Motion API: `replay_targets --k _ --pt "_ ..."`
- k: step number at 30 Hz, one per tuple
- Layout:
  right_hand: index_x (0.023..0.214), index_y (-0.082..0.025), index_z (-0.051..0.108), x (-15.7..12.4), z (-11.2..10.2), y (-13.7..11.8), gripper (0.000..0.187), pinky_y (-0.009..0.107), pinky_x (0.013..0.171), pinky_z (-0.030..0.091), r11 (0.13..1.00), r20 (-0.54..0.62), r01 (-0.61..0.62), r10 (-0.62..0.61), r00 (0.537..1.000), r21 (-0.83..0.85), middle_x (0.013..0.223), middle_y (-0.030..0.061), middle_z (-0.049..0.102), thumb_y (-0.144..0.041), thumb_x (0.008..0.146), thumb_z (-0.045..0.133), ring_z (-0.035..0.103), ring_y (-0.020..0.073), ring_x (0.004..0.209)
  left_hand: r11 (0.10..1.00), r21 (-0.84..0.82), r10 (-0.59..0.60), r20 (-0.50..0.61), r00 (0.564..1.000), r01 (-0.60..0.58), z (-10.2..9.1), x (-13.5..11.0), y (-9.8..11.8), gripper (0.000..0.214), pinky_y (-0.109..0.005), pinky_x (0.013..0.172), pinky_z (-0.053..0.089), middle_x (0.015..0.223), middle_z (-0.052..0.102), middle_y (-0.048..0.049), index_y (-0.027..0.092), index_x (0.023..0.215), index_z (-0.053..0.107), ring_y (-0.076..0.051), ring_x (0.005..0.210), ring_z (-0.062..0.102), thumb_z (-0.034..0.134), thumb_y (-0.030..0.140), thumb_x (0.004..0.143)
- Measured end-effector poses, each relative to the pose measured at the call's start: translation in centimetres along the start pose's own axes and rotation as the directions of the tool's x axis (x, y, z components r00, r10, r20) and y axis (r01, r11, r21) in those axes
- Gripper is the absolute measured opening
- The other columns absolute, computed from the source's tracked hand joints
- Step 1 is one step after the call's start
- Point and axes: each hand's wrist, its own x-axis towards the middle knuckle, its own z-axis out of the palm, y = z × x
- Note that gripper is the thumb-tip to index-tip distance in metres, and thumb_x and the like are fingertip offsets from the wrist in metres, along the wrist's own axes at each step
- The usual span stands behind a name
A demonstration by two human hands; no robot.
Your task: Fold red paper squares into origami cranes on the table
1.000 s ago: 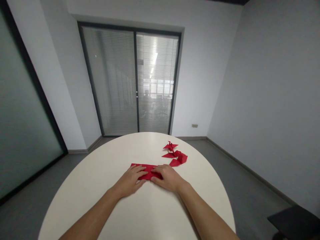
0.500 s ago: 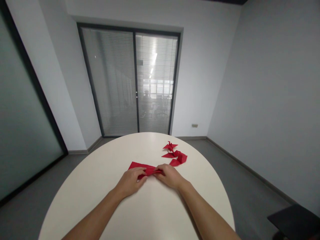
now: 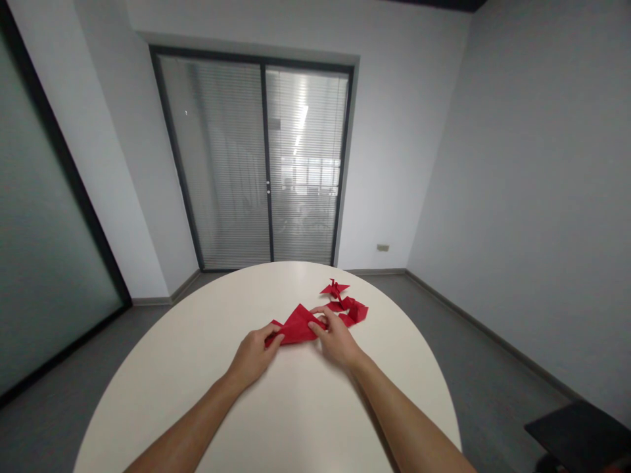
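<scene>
A red, creased, folded paper sheet [image 3: 298, 326] is located near the middle of a round, cream-white, smooth-topped table [image 3: 296, 410], one peak pointing to the far side. The left hand [image 3: 257, 351] pinches its left end between thumb and fingers. The right hand [image 3: 336, 337] grips its right end likewise, thumb on the near face. Whether the sheet's lower edge touches the table cannot be determined. Just beyond the right hand, to the right, lies an angular, red, folded-paper piece [image 3: 357, 311] (its left part is partly covered from view). Just beyond that sits a small, red, folded-paper crane [image 3: 334, 290], wings spread.
</scene>
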Motion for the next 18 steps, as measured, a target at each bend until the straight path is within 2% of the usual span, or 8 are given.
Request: replay_targets --k 4,7,10,12,15,18 --pt "0.11 -0.026 0.045 0.0 0.0 0.4 0.033 0.025 0.057 0.036 0.987 0.0 -0.016 0.016 1.0 0.157 0.068 -0.0063 0.054 -0.047 0.09 0.06 0.052 0.0148 0.061 0.99 -0.141 0.008 -0.032 0.999 -0.013 0.2 0.2 -0.8 0.039 -0.031 0.088 0.052 0.109 0.074 -0.0054 0.023 0.128 0.059 -0.02 0.097 0.069 0.057 0.027 0.09" --pt "0.102 -0.026 0.046 0.1 -0.2 0.7 0.028 0.025 0.058 0.036 0.985 -0.024 0.007 -0.003 1.0 0.171 0.067 -0.0068 0.052 -0.047 0.09 0.06 0.05 0.0141 0.061 0.993 -0.109 0.042 -0.049 0.998 -0.047 0.3 0.3 -1.2 0.032 -0.035 0.097 0.049 0.113 0.074 -0.0057 0.024 0.118 0.069 -0.022 0.105 0.067 0.058 0.028 0.089" --pt "0.094 -0.023 0.055 0.3 -0.6 0.9 0.023 0.027 0.064 0.04 0.997 -0.037 0.019 -0.016 0.999 0.073 0.073 -0.0034 0.057 -0.044 0.088 0.062 0.054 0.0152 0.069 0.996 -0.081 0.024 -0.072 0.997 -0.029 0.4 0.3 -1.6 0.026 -0.038 0.098 0.049 0.112 0.075 -0.0054 0.025 0.108 0.074 -0.023 0.104 0.068 0.058 0.03 0.088" --pt "0.097 -0.021 0.062 0.3 -0.9 0.9 0.024 0.03 0.073 0.044 0.999 -0.009 -0.01 0.011 1.0 0.035 0.086 0.0011 0.064 -0.041 0.084 0.067 0.059 0.0178 0.081 0.997 -0.071 -0.003 -0.097 0.995 -0.004 0.4 0.4 -1.9 0.027 -0.039 0.098 0.05 0.113 0.074 -0.0052 0.025 0.11 0.073 -0.023 0.104 0.068 0.059 0.03 0.087" --pt "0.109 -0.021 0.066 0.3 -1.2 0.8 0.036 0.034 0.084 0.047 0.998 0.04 -0.061 0.06 0.997 0.013 0.106 0.0061 0.069 -0.032 0.076 0.076 0.064 0.0218 0.095 0.999 -0.035 -0.027 -0.122 0.992 0.023 0.3 0.4 -2.0 0.029 -0.04 0.098 0.05 0.114 0.074 -0.0057 0.024 0.112 0.073 -0.023 0.104 0.068 0.06 0.031 0.086" --pt "0.109 -0.019 0.07 0.2 -1.5 0.6 0.036 0.038 0.091 0.047 0.996 0.032 -0.031 0.034 0.999 -0.083 0.111 0.0081 0.07 -0.028 0.075 0.076 0.064 0.0236 0.101 0.999 0.027 -0.024 -0.124 0.992 0.028 0.0 0.3 -1.8 0.026 -0.039 0.093 0.051 0.106 0.075 -0.0054 0.025 0.107 0.075 -0.024 0.098 0.069 0.06 0.033 0.087"
